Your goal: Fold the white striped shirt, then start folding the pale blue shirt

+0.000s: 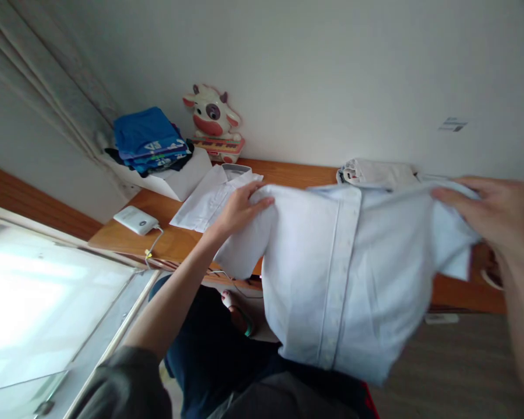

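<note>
A small white short-sleeved button shirt (305,273) hangs spread out in the air between my hands, its button strip running down the middle. My left hand (243,205) pinches it at one shoulder, fingers closed over the cloth. At the opposite shoulder my right hand (498,212) grips the fabric between thumb and fingers. The lower part of the shirt drapes in front of my lap. Behind my left hand, a folded white shirt (213,195) with a grey inner collar lies on the wooden desk (174,247).
A stack of folded blue clothes (151,137) sits on a white box (181,177) at the back left. Beside it a cow-shaped toy piano (213,122) leans against the wall. A white device (136,220) with a cable lies near the left edge. Folded beige cloth (379,171) lies behind the held shirt.
</note>
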Demonstrator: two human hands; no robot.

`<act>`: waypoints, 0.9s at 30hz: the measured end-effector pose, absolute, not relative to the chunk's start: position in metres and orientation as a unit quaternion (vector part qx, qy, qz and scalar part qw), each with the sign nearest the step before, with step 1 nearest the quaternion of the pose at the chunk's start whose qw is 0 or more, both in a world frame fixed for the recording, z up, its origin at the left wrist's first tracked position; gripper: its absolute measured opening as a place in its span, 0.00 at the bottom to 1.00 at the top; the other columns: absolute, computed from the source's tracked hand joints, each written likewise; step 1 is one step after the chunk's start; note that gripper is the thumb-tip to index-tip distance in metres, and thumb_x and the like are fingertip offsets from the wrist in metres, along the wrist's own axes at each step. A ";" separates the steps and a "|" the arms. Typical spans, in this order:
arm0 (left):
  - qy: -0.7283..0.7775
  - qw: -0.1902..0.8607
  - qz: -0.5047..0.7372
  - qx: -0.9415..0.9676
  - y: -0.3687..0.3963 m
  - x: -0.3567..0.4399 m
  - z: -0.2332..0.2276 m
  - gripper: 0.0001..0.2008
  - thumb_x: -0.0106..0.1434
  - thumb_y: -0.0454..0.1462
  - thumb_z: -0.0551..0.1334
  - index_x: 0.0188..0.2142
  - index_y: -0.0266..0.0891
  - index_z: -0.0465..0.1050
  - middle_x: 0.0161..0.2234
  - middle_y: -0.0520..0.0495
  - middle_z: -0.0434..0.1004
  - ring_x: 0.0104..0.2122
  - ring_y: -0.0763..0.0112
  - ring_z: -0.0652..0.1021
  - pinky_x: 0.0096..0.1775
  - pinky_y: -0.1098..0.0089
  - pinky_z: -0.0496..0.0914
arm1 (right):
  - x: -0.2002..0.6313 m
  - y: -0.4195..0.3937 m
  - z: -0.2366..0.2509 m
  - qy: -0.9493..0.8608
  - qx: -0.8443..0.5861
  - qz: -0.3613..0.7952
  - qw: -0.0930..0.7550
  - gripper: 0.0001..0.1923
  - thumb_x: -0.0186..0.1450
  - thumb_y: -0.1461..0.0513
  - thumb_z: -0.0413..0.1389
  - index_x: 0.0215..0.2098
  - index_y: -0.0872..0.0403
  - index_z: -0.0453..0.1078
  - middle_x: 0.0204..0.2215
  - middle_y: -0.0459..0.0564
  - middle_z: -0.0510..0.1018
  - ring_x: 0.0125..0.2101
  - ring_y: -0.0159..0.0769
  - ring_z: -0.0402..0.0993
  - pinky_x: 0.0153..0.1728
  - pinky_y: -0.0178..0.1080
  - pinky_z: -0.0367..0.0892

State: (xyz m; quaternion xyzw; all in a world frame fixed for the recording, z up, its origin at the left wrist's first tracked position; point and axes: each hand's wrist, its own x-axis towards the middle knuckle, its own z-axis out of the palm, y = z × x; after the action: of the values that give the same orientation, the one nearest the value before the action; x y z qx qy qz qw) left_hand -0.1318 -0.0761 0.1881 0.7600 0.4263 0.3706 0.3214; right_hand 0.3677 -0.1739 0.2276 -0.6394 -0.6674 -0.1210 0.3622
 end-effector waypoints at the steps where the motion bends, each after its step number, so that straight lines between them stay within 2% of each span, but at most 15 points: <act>1: 0.442 0.219 0.392 0.777 -0.056 -0.122 0.193 0.27 0.72 0.52 0.63 0.60 0.36 0.72 0.55 0.39 0.79 0.54 0.55 0.80 0.56 0.50 0.75 | 0.368 -0.149 0.226 -0.675 -0.639 -0.147 0.337 0.35 0.70 0.39 0.57 0.61 0.55 0.78 0.51 0.62 0.85 0.55 0.59 0.80 0.57 0.59 0.70; 3: 0.420 0.100 0.400 0.809 -0.036 -0.107 0.192 0.24 0.75 0.46 0.61 0.65 0.37 0.67 0.62 0.39 0.75 0.63 0.53 0.75 0.65 0.45 0.68 | 0.359 -0.113 0.214 -0.704 -0.625 -0.163 0.295 0.37 0.71 0.41 0.58 0.70 0.51 0.69 0.62 0.62 0.78 0.64 0.60 0.72 0.65 0.64 0.62; 4: 0.398 0.085 0.396 0.823 -0.036 -0.103 0.184 0.22 0.76 0.44 0.59 0.65 0.38 0.67 0.63 0.40 0.74 0.65 0.54 0.74 0.66 0.45 0.67 | 0.349 -0.104 0.200 -0.723 -0.612 -0.142 0.287 0.36 0.73 0.42 0.57 0.72 0.51 0.66 0.66 0.61 0.75 0.66 0.58 0.69 0.67 0.62 0.61; 7: 0.365 0.141 0.352 0.850 -0.064 -0.099 0.134 0.18 0.78 0.43 0.57 0.63 0.42 0.70 0.61 0.43 0.78 0.61 0.60 0.77 0.65 0.53 0.70 | 0.313 -0.111 0.132 -0.769 -0.593 -0.003 0.239 0.32 0.77 0.45 0.52 0.72 0.52 0.65 0.67 0.59 0.73 0.66 0.50 0.71 0.68 0.52 0.64; 8: 0.376 0.159 0.325 0.853 -0.078 -0.101 0.111 0.17 0.78 0.43 0.57 0.62 0.42 0.72 0.61 0.43 0.79 0.61 0.61 0.77 0.65 0.53 0.70 | 0.302 -0.122 0.103 -0.772 -0.601 0.028 0.204 0.33 0.76 0.44 0.52 0.72 0.52 0.64 0.70 0.59 0.70 0.68 0.52 0.68 0.69 0.54 0.63; 10: 0.419 0.167 0.255 0.856 -0.106 -0.110 0.065 0.18 0.77 0.42 0.58 0.63 0.43 0.73 0.63 0.42 0.77 0.65 0.57 0.75 0.69 0.48 0.65 | 0.291 -0.147 0.047 -0.757 -0.639 0.056 0.123 0.37 0.75 0.42 0.52 0.76 0.49 0.59 0.75 0.58 0.60 0.73 0.61 0.57 0.71 0.66 0.56; 12: 0.438 0.156 0.198 0.863 -0.127 -0.122 0.030 0.22 0.77 0.43 0.57 0.67 0.45 0.70 0.70 0.42 0.70 0.72 0.54 0.66 0.73 0.44 0.58 | 0.293 -0.168 0.004 -0.740 -0.665 0.050 0.084 0.39 0.75 0.41 0.49 0.78 0.46 0.53 0.78 0.55 0.53 0.76 0.65 0.47 0.71 0.73 0.48; 15: 0.429 0.140 0.169 0.876 -0.138 -0.132 0.008 0.24 0.78 0.45 0.55 0.70 0.47 0.67 0.75 0.46 0.62 0.76 0.56 0.57 0.75 0.45 0.52 | 0.312 -0.170 -0.024 -0.744 -0.662 0.029 0.083 0.37 0.77 0.43 0.46 0.79 0.45 0.50 0.79 0.51 0.50 0.78 0.59 0.41 0.73 0.70 0.42; 18: 0.421 0.125 0.158 0.885 -0.122 -0.127 0.009 0.25 0.78 0.45 0.54 0.71 0.48 0.66 0.75 0.45 0.61 0.76 0.56 0.58 0.75 0.46 0.52 | 0.329 -0.142 -0.014 -0.755 -0.648 0.038 0.089 0.36 0.76 0.45 0.47 0.77 0.49 0.55 0.78 0.53 0.55 0.77 0.57 0.46 0.73 0.66 0.46; 21: 0.427 0.110 0.150 0.885 -0.093 -0.114 0.012 0.27 0.79 0.45 0.52 0.73 0.45 0.62 0.76 0.43 0.59 0.76 0.55 0.57 0.75 0.46 0.52 | 0.335 -0.119 0.011 -0.746 -0.649 0.028 0.145 0.33 0.75 0.47 0.49 0.72 0.55 0.63 0.73 0.60 0.64 0.73 0.55 0.57 0.71 0.60 0.55; 24: 0.445 0.102 0.156 0.876 -0.066 -0.106 0.009 0.27 0.79 0.43 0.50 0.74 0.43 0.60 0.76 0.41 0.57 0.76 0.53 0.57 0.74 0.43 0.51 | 0.331 -0.136 0.029 -0.672 -0.690 -0.027 0.268 0.28 0.75 0.47 0.50 0.62 0.56 0.72 0.60 0.64 0.77 0.62 0.54 0.72 0.65 0.56 0.65; 27: 0.457 0.104 0.172 0.866 -0.052 -0.105 0.007 0.26 0.79 0.41 0.50 0.73 0.42 0.62 0.76 0.40 0.59 0.76 0.53 0.58 0.74 0.43 0.52 | 0.319 -0.199 0.023 -0.566 -0.749 -0.025 0.344 0.25 0.73 0.43 0.52 0.51 0.53 0.76 0.45 0.62 0.83 0.47 0.55 0.80 0.53 0.55 0.74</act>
State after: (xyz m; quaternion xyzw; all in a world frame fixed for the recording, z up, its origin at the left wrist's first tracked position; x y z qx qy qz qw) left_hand -0.1052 -0.0515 0.0071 0.8665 0.4571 0.1716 0.1038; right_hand 0.3187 -0.1994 0.0229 -0.7491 -0.5657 -0.0245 0.3439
